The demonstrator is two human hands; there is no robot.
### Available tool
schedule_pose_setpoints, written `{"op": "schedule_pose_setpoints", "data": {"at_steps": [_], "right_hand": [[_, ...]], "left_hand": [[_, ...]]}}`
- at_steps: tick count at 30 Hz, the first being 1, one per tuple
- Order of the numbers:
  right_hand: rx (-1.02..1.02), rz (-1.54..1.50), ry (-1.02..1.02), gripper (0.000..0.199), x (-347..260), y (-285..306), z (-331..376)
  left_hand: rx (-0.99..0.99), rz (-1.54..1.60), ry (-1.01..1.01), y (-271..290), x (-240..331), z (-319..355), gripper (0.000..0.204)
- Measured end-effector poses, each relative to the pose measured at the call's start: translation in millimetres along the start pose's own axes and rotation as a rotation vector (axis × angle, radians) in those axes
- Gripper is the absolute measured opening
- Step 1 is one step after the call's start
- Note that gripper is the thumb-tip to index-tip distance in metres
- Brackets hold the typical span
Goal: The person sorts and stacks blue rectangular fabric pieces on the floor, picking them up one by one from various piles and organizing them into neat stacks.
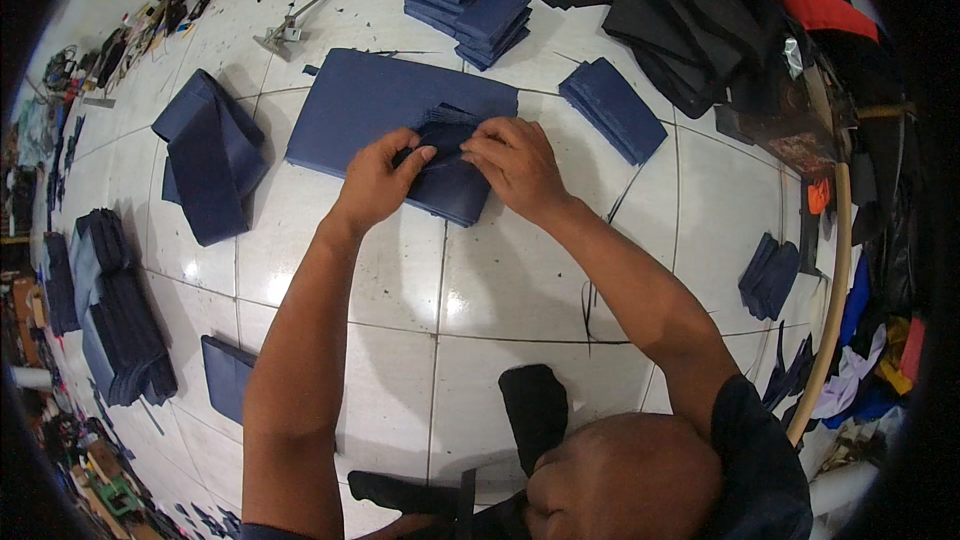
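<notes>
My left hand [378,178] and my right hand [520,168] meet over a thin bundle of dark navy fabric pieces [440,140]. Each hand pinches the bundle between thumb and fingers, the left at its left side and the right at its right side. The pieces are fanned at their far edge. Right under them lies a small navy fabric stack [462,198], partly covered by the bundle and my hands. It rests over the near edge of a large blue fabric stack [390,90] on the floor.
On the white tiled floor [390,270] lie folded navy strips [205,160] at left, tall navy piles [125,330] farther left and blue stacks [465,0] at the far side. A small blue pile [612,110] and black fabric [700,30] are at right. Nearer me is a black-socked foot [533,410].
</notes>
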State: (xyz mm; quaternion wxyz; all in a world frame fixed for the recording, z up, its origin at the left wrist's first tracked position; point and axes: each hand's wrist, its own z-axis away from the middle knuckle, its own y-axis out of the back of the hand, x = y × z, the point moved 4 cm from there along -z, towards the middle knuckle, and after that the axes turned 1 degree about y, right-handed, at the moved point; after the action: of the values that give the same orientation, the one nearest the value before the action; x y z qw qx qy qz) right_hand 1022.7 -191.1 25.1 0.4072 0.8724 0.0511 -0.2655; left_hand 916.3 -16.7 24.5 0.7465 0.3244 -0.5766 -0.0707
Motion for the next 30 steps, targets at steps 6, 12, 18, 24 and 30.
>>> {"op": "schedule_pose_setpoints", "data": {"at_steps": [6, 12, 18, 24, 30], "right_hand": [[0.017, 0.027, -0.057, 0.018, 8.4, -10.8, -22.4], [-0.192, -0.006, -0.081, 0.024, 12.0, -5.5, 6.6], [-0.275, 0.015, -0.012, 0.026, 19.3, -18.9, 29.7], [-0.226, -0.018, -0.004, 0.022, 12.2, -13.1, 33.4], [-0.321, -0.004, 0.017, 0.024, 15.4, -17.4, 23.6]], "left_hand": [[0.072, -0.057, -0.065, -1.1, 13.3, 13.3, 0.024], [0.165, -0.113, -0.074, -4.7, 1.8, 12.8, 0.036], [0.131, -0.101, -0.122, -3.5, 5.7, 13.8, 0.023], [0.151, -0.106, -0.253, -5.7, 2.3, 13.4, 0.015], [0.134, -0.1, -0.241, -6.2, 0.7, 16.1, 0.012]]}}
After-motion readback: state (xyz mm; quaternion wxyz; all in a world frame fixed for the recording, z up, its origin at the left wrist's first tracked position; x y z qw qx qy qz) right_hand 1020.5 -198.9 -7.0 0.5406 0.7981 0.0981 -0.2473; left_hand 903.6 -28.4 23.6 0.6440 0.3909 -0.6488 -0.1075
